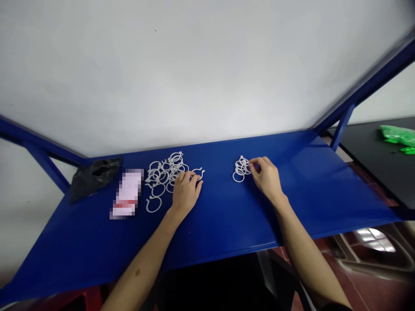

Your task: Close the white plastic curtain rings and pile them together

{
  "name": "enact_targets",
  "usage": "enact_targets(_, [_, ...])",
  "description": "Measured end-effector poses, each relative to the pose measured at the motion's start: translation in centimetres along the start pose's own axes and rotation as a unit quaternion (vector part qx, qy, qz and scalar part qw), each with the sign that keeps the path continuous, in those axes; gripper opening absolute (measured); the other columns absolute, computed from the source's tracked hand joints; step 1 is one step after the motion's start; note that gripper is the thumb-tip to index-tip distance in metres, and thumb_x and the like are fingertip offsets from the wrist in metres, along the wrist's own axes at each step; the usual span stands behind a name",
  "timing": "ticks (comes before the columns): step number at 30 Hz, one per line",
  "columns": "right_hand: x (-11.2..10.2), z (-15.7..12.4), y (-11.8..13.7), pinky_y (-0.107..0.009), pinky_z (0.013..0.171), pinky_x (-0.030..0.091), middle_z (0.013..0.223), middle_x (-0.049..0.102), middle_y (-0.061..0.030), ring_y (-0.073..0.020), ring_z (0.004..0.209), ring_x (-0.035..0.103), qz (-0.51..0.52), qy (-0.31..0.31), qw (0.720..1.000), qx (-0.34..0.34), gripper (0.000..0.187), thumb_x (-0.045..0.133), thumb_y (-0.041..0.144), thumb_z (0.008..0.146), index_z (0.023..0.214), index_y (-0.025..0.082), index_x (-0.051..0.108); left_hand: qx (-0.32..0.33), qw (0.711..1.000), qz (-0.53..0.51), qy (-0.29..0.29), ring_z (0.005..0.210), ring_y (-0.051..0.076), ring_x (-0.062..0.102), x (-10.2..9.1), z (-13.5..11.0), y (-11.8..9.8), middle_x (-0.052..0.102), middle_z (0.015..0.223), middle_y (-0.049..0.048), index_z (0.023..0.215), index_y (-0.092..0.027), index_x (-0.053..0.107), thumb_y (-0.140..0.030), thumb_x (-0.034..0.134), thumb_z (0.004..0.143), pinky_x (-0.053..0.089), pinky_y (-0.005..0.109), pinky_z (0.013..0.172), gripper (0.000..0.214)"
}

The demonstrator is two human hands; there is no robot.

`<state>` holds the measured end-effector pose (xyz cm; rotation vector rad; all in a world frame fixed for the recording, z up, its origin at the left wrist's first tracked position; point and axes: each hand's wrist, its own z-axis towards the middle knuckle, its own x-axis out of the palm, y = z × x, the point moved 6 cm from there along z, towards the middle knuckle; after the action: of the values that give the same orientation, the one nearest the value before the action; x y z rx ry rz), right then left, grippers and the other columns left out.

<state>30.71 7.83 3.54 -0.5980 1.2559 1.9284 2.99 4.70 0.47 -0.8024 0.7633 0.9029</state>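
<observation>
A loose pile of thin white rings (158, 177), each with a small knob, lies left of the middle of the blue table. My left hand (186, 192) rests at the right side of this pile, palm down, thumb apart from the fingers. Under its fingertips sits a single white ring (201, 174), partly covered. To the right is a smaller cluster of the same rings (239, 176). My right hand (267, 179) reaches its far edge with thumb and forefinger pinched on a ring there; the fingers hide part of it.
On the left of the blue table (220, 216) lie a crumpled black plastic bag (94, 179) and a blurred-out pinkish rectangle (128, 192). Blue metal braces (343, 125) rise at both ends, with a white wall behind. A black table (366, 151) bearing a green packet (398, 134) stands at right.
</observation>
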Motion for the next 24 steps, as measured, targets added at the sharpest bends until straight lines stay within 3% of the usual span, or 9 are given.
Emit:
enact_targets(4, [1.0,-0.2,-1.2,-0.031,0.068,0.048,0.088,0.066,-0.0063,-0.0169,0.068,0.061,-0.030,0.069,0.997,0.013,0.012,0.056,0.024,0.092,0.087,0.019,0.067,0.002,1.000,-0.014,0.004,0.089,0.027,0.056,-0.1,0.1,-0.4,0.065,0.091,0.0078,0.086,-0.023,0.067,-0.022,0.059,0.093,0.046,0.044,0.084,0.010])
enact_targets(7, [1.3,-0.3,-1.2,-0.031,0.067,0.048,0.087,0.067,-0.0057,-0.0169,0.067,0.061,-0.043,0.084,0.995,0.022,0.010,0.058,0.022,0.089,0.088,0.019,0.067,-0.005,0.999,-0.052,-0.003,0.085,0.024,0.056,-0.2,0.1,-0.7,0.063,0.086,0.0052,0.087,-0.022,0.061,-0.018,0.056,0.093,0.047,0.040,0.083,0.010])
enact_targets(12, [1.1,-0.3,-1.1,-0.031,0.066,0.048,0.087,0.068,-0.0057,-0.0163,0.064,0.060,-0.034,0.066,0.997,0.022,0.012,0.059,0.024,0.089,0.094,0.019,0.068,-0.053,0.990,-0.128,-0.009,0.081,0.019,0.061,0.3,-0.2,-0.4,0.064,0.087,0.0039,0.092,-0.020,0.056,-0.014,0.053,0.092,0.050,0.034,0.076,0.007])
enact_targets(15, [0.7,-0.2,-0.9,-0.032,0.067,0.048,0.085,0.068,-0.0060,-0.0166,0.065,0.060,-0.022,0.046,0.999,0.016,0.012,0.058,0.023,0.090,0.093,0.018,0.069,-0.090,0.981,-0.171,-0.010,0.073,0.015,0.062,0.3,-0.3,0.0,0.066,0.089,0.0035,0.102,-0.020,0.060,-0.020,0.053,0.095,0.051,0.029,0.071,0.010])
enact_targets(18, [0.1,0.0,-0.6,-0.033,0.069,0.049,0.085,0.068,-0.0063,-0.0172,0.067,0.060,-0.009,0.004,1.000,0.007,0.014,0.056,0.024,0.092,0.093,0.018,0.069,-0.112,0.969,-0.218,-0.004,0.062,0.012,0.058,-0.3,-0.1,-0.1,0.064,0.077,-0.0006,0.109,-0.021,0.063,-0.029,0.053,0.098,0.049,0.026,0.064,0.016])
enact_targets(21, [0.6,-0.3,-0.1,-0.034,0.072,0.051,0.091,0.070,-0.0075,-0.0184,0.072,0.062,0.031,0.001,0.999,-0.019,0.017,0.056,0.030,0.096,0.098,0.020,0.069,-0.148,0.943,-0.296,0.022,0.058,0.010,0.057,-0.5,0.1,-0.3,0.059,0.067,-0.0036,0.110,-0.022,0.065,-0.033,0.051,0.099,0.049,0.023,0.060,0.021])
enact_targets(24, [2.8,-1.5,1.4,-0.035,0.077,0.054,0.100,0.071,-0.0076,-0.0197,0.081,0.066,0.105,0.080,0.989,-0.062,0.021,0.059,0.038,0.096,0.108,0.023,0.068,-0.202,0.885,-0.416,0.049,0.057,0.010,0.061,0.2,-0.1,-0.6,0.061,0.067,-0.0036,0.112,-0.020,0.063,-0.036,0.049,0.099,0.051,0.022,0.056,0.025])
